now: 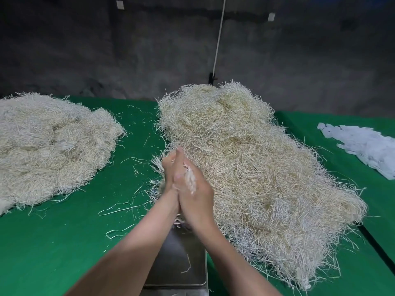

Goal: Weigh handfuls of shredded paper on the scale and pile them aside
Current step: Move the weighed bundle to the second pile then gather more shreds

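Because shredded paper is so light and springy, the handful squeezed between the two hands will likely puff out and shed as soon as the pressure eases. It is soft and tangles with its neighbours, so it is best scooped from both sides, low in the mass, rather than plucked from the top. Left hand and right hand stand palm to palm with fingers straight, pressing that tuft flat, and a few shreds lie over the back of the right. They hover at the near left flank of the big pile, which covers the middle of the bench out to its far edge. The scale pan sits at the near edge under the wrists, almost bare. A second pile lies by the left edge. The green strip between the piles, littered with stray strands, is the open lane. White slips lie toward the right edge.
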